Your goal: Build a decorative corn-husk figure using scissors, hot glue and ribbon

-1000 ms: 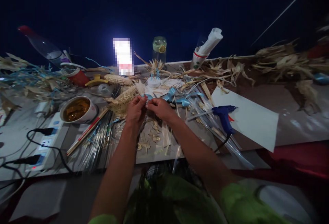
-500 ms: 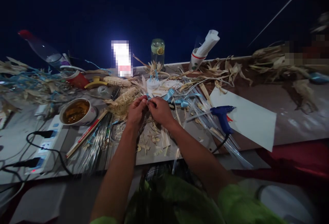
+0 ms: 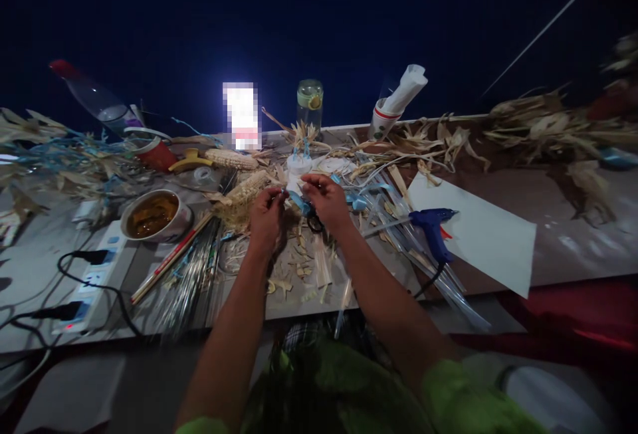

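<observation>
My left hand (image 3: 266, 220) is closed in a pinch, with a small light blue piece (image 3: 284, 190) at its fingertips. To its right, my right hand (image 3: 327, 203) also has thumb and forefinger pressed together; whatever they hold is too small to make out. A light blue ribbon (image 3: 299, 203) shows between the hands, and a black loop (image 3: 315, 222) like a scissor handle lies under the right one. Just beyond them stands a small white piece (image 3: 299, 165) with blue ties and a tuft of dry husk (image 3: 304, 133) above it. Corn cobs (image 3: 244, 189) lie beside the left hand.
A blue glue gun (image 3: 432, 221) rests at the right, partly over a white sheet (image 3: 478, 228). At the left are a bowl of brown liquid (image 3: 153, 213), a power strip (image 3: 102, 281) and thin clear sticks (image 3: 192, 281). A bottle (image 3: 310, 111) and paper cup (image 3: 383, 120) stand behind.
My hands, which were together at the fingertips, have drawn apart. The right hand has moved to the right and up, and blue ribbon now shows between them.
</observation>
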Demonstrator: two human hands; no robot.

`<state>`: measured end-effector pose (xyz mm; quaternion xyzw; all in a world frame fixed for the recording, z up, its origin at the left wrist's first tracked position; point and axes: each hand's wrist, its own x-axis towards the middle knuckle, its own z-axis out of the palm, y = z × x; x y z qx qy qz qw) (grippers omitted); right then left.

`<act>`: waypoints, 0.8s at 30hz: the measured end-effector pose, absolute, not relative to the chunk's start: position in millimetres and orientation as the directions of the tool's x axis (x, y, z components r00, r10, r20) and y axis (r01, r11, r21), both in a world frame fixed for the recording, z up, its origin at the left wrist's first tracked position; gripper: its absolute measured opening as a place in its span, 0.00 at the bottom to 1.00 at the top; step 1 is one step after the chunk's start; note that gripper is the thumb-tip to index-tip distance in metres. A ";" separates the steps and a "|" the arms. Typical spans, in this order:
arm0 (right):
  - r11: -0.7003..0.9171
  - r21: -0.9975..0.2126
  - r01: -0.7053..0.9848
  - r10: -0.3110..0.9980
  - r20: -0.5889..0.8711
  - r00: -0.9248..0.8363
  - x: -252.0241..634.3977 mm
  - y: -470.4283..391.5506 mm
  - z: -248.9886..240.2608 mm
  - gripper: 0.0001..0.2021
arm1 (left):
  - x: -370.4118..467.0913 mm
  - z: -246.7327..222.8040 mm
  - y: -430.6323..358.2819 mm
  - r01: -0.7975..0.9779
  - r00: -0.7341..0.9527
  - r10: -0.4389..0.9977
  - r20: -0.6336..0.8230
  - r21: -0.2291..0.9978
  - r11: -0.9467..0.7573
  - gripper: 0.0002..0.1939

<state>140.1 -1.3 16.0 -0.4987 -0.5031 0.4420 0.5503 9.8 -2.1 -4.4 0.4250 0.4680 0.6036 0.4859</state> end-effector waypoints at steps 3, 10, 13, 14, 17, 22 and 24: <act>0.116 -0.970 -0.216 0.993 0.108 0.045 144.5 -3.5 23.9 0.14 | 11.6 -6.6 -2.7 -0.011 -0.178 0.970 0.166 0.985 -0.171 0.04; 0.070 -0.964 -0.258 0.997 0.065 0.028 147.8 -8.0 30.8 0.18 | 13.3 -9.3 -0.1 0.162 -0.176 0.938 0.297 0.949 -0.270 0.03; 0.078 -0.967 -0.243 0.995 0.061 0.077 148.6 -5.4 30.5 0.15 | 13.4 -11.9 0.9 0.176 -0.177 0.928 0.327 0.939 -0.297 0.04; 0.059 -0.960 -0.274 0.997 0.042 0.068 149.2 -4.7 30.9 0.14 | 13.2 -12.9 1.0 0.174 -0.182 0.926 0.330 0.938 -0.300 0.04; -0.057 -0.911 -0.408 0.998 -0.061 -0.002 152.7 -3.5 33.6 0.12 | 11.8 -14.8 0.1 0.172 -0.176 0.922 0.345 0.933 -0.317 0.04; -0.135 -0.860 -0.492 0.989 -0.148 -0.012 158.0 -2.6 35.1 0.11 | 9.9 -13.4 -2.7 0.193 -0.149 0.902 0.405 0.907 -0.375 0.04; -0.171 -0.832 -0.529 0.984 -0.176 -0.041 158.4 -1.5 32.6 0.10 | 10.6 -12.9 -3.2 0.142 -0.156 0.908 0.389 0.918 -0.369 0.04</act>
